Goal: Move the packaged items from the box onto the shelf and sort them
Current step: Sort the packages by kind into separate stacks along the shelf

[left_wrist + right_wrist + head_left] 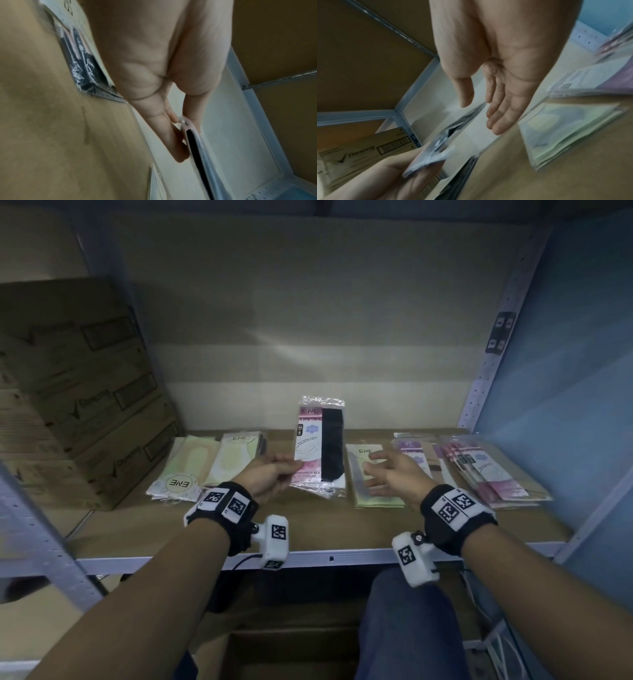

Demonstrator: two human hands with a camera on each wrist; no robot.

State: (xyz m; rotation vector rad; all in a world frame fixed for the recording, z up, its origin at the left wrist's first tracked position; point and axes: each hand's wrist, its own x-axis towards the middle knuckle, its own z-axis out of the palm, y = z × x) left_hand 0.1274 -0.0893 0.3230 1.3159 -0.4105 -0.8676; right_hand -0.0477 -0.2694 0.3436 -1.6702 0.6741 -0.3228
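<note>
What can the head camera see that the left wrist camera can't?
Only the head view shows the right hand, open over the green packs, the pink stack at the right and the cardboard boxes at the left. Only the left wrist view shows the fingers pinching the packet's edge from close up. Both show the left hand holding the black-sock packet over the shelf.
</note>
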